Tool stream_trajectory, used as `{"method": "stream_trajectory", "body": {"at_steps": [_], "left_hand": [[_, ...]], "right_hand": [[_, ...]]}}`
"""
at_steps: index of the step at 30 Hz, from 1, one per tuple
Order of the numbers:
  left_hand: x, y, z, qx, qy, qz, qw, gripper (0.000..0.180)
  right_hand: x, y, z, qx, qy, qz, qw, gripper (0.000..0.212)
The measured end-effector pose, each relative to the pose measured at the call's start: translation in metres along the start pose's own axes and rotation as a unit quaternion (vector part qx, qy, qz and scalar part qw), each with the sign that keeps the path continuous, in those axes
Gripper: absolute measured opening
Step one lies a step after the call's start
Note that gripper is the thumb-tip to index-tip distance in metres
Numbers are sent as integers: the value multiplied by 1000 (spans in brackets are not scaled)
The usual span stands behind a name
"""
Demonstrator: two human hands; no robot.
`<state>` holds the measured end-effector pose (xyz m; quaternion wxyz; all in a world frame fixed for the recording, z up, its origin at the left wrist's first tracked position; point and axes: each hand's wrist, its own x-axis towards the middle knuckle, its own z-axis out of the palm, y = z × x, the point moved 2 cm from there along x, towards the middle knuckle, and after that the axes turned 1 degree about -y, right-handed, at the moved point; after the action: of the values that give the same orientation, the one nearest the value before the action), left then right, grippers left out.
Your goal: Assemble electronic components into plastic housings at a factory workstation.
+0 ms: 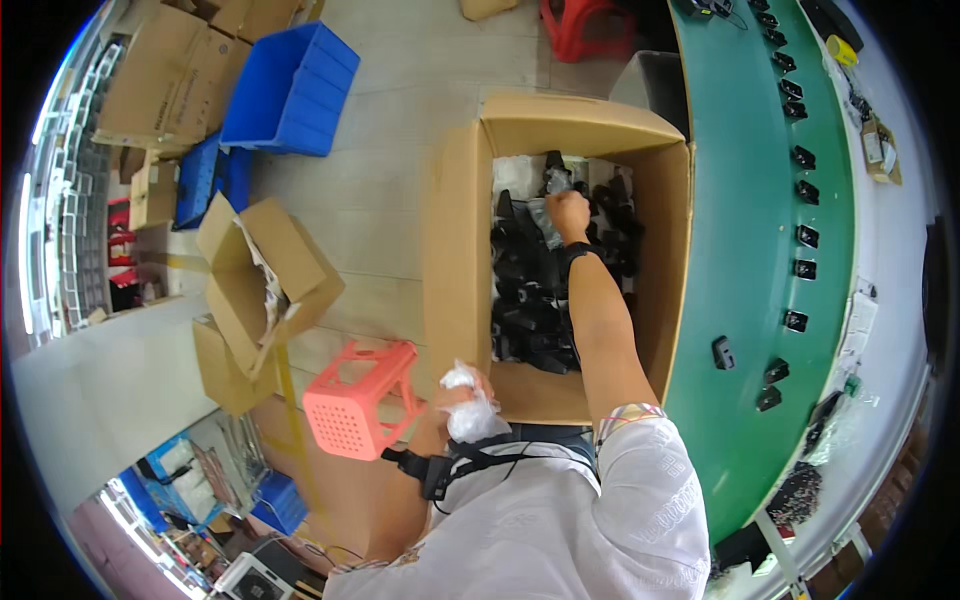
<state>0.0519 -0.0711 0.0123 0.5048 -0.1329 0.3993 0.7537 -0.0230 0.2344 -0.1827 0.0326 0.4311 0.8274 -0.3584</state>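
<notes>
My right hand point(568, 214) reaches into a large open cardboard box point(458, 290), with a dark band around its wrist. Its fingers are closed on a clear plastic bag point(558, 181), next to a black piece near the box's far wall. Many black plastic parts point(530, 300) lie heaped in the box, some with clear plastic among them; their exact kind is too unclear to tell. Near the box's front left corner, my left hand point(478, 382) is closed around crumpled clear plastic bags point(472, 415), low in front of my body. The left hand is slightly blurred.
A green worktable point(735, 270) runs along the right, bearing a row of small black devices point(807, 236). A pink stool point(360, 400) stands left of the box. Farther left are an open carton point(265, 285) and a blue bin point(290, 88). A red stool point(585, 28) stands beyond the box.
</notes>
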Motion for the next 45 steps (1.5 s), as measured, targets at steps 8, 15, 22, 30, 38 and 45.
{"method": "stream_trajectory", "body": {"at_steps": [8,15,22,30,38,45], "left_hand": [[-32,8,4,13,92,9,996,32],[36,58,106,146,-183,27,972,60],[54,27,115,232,-97,-36,967,35],[25,41,129,-2,-80,136,988,26],[59,34,145,22,48,254,966,18],[29,51,152,298,-141,307,893,19]], "right_hand": [[-100,-15,-114,455,-169,-120,866,14],[-208,-27,-218,446,-287,-195,825,18],[-245,-46,-229,411,-335,-180,828,17],[-311,-89,-226,151,-58,-466,870,13],[-293,-112,-209,230,80,-353,903,9],[-256,-92,-224,434,-275,-66,856,10]]}}
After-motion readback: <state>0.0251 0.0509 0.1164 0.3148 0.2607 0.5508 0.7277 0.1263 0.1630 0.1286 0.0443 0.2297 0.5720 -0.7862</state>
